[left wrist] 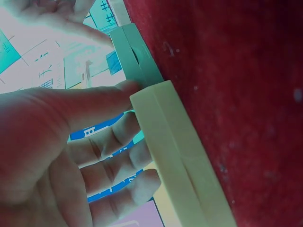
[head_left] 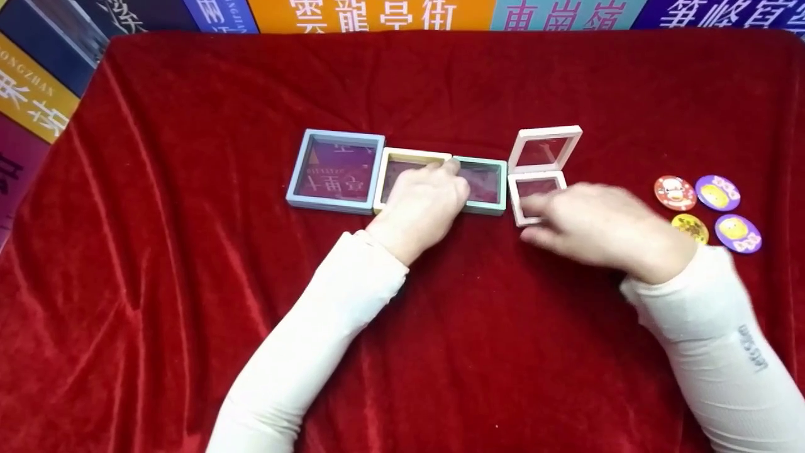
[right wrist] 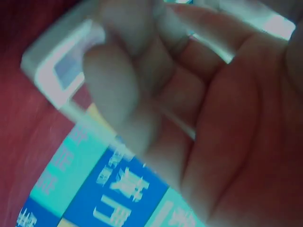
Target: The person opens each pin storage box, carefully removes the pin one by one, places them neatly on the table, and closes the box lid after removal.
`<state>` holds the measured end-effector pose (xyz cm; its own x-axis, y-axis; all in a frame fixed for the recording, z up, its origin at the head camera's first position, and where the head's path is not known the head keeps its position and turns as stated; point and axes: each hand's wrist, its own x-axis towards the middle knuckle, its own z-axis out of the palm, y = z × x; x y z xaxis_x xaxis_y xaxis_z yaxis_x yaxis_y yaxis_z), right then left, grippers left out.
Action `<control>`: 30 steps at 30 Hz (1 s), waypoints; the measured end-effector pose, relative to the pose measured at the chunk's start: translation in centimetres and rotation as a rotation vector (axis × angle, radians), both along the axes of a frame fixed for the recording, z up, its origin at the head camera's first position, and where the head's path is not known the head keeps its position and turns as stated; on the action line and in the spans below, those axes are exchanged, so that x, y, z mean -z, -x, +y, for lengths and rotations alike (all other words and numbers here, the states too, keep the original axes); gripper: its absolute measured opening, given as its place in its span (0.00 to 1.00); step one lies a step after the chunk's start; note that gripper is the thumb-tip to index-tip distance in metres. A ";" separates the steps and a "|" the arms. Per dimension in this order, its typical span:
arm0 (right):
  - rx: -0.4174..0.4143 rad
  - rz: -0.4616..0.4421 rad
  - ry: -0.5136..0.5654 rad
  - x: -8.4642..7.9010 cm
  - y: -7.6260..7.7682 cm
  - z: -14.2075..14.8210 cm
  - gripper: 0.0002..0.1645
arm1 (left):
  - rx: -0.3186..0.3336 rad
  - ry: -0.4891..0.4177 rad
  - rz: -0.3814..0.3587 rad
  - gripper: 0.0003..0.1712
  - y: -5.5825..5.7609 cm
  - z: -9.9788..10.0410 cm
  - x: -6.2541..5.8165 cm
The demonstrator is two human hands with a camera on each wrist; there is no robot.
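Note:
Four square display frames with clear windows stand in a row: a blue frame point(head_left: 338, 204), a yellow frame point(head_left: 415, 152), a green frame point(head_left: 486, 210) and a whitish-pink frame point(head_left: 546, 132). The last is hinged open, its lid standing up. My left hand point(head_left: 422, 201) lies over the join of the yellow and green frames; the left wrist view has its fingers point(left wrist: 120, 187) loosely extended beside the yellow frame point(left wrist: 177, 151). Blurred, my right hand point(head_left: 604, 226) is at the pink frame's lower half, fingers over its near edge. Nothing shows in its grasp.
Several round badges lie right of my right hand: a red badge point(head_left: 675, 192), two purple badges and a yellow badge point(head_left: 690, 228), partly covered by the wrist. Red velvet cloth point(head_left: 478, 346) covers the table. Printed panels with large characters point(head_left: 377, 16) border its back and left.

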<state>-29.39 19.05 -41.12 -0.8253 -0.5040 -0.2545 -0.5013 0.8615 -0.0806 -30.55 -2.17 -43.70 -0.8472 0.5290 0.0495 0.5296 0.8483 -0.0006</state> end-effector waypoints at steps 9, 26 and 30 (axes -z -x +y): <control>0.261 -0.094 -0.137 0.6 2.5 4.6 0.23 | 0.000 0.004 -0.055 0.12 0.1 0.2 -0.2; 0.191 -0.060 -0.031 1.3 2.8 3.1 0.22 | -0.018 0.031 -0.089 0.13 0.1 0.2 -0.2; 0.186 -0.053 -0.037 1.4 2.9 3.0 0.22 | -0.018 0.008 -0.100 0.13 0.2 0.1 -0.2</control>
<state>-32.31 22.04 -42.54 -0.8883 -0.3331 -0.3161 -0.3286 0.9419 -0.0690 -30.77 -2.07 -43.48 -0.8569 0.5140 -0.0395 0.5124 0.8576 0.0447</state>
